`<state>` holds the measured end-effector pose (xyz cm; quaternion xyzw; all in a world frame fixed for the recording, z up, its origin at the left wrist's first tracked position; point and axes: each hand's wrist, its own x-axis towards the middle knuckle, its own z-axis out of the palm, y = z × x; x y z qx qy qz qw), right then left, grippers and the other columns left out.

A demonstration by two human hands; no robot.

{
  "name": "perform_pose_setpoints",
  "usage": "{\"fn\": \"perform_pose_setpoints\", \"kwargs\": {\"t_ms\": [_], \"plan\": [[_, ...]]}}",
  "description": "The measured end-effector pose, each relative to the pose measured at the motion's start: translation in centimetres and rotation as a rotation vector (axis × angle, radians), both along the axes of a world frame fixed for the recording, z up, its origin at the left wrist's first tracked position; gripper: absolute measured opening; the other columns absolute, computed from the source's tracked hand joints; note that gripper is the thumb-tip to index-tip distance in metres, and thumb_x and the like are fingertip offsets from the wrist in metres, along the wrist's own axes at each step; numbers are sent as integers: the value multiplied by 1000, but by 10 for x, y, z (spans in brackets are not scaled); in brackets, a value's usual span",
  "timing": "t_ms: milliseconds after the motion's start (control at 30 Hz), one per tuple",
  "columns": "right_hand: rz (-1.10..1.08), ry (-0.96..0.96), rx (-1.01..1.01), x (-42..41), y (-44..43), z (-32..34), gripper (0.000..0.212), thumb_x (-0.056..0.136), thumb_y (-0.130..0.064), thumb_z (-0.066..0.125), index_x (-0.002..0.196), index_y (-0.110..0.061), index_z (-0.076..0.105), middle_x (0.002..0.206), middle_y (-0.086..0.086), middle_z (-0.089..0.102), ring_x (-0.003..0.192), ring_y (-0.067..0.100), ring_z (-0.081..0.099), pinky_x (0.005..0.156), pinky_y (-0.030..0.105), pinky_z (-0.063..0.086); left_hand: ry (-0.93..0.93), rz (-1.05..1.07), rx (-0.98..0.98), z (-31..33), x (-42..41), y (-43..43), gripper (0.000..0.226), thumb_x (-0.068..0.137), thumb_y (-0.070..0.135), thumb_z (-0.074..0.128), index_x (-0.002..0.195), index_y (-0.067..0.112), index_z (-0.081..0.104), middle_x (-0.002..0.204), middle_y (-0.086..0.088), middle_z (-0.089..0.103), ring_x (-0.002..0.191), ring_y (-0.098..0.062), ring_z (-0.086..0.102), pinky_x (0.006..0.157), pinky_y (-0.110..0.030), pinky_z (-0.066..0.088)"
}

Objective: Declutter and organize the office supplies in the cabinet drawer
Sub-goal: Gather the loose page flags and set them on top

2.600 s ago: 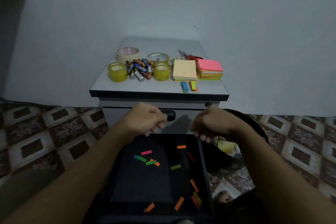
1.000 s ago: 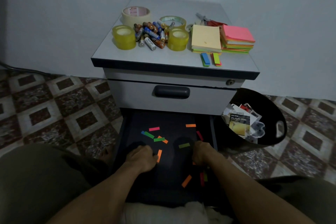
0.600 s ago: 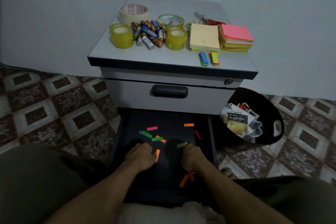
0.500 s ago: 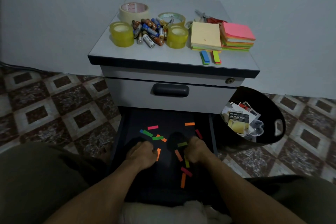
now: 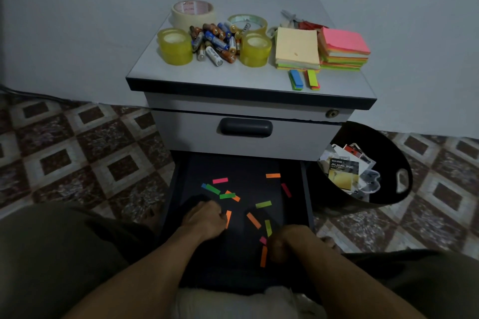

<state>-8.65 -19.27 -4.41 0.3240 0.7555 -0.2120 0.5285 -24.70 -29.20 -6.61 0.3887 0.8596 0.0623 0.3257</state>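
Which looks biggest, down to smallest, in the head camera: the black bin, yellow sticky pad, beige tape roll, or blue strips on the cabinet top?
1. black bin, clearly largest
2. yellow sticky pad and beige tape roll: too alike to rank
3. blue strips, smallest

Dim light. A plain pale wall [image 5: 77,21] meets a brown-and-cream patterned tile floor [image 5: 90,163]; a grey cabinet [image 5: 298,137] stands against the wall.

Home office — drawer cabinet [image 5: 186,134], patterned floor tiles [image 5: 77,153].
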Motion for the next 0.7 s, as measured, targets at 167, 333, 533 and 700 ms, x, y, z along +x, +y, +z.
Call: {"fn": "perform_pose_setpoints", "kwargs": {"t_ms": [167, 333, 533, 700], "plan": [[-225, 169, -32, 2, 14, 4, 22, 104, -19, 43, 116, -9, 59, 122, 11, 58, 92, 20, 54, 89, 33, 44, 0, 10, 12, 0, 0, 1, 31, 94, 33, 55, 71, 15, 66, 74, 0, 66, 70, -15, 66, 63, -28, 53], [-728, 580, 84, -2, 31, 1, 13, 98, -11, 52, 99, -7, 64, 97, 9, 66, 82, 20, 64, 73, 30, 57, 1, 15, 17, 2, 1, 0, 33, 94, 34, 55, 68, 16, 63, 74, 1, 67, 69, -15, 65, 59, -26, 49], [-597, 594, 260, 4, 31, 2, 31, 101, -14, 42, 118, 0, 64, 118, 17, 66, 101, 26, 64, 91, 35, 53, 60, 22, 87, 5, 0, 0, 23, 94, 28, 54, 74, 20, 60, 82, 1, 65, 74, -14, 63, 60, -28, 48], [-431, 655, 383, 6, 24, -20, 54, 88, -20, 58, 139, -11, 45, 138, 11, 51, 125, 29, 48, 106, 32, 41, 97, -37, 199, -3, -2, 4, 43, 95, 23, 52, 138, 21, 53, 144, -1, 46, 131, -21, 44, 109, -35, 41]]}}
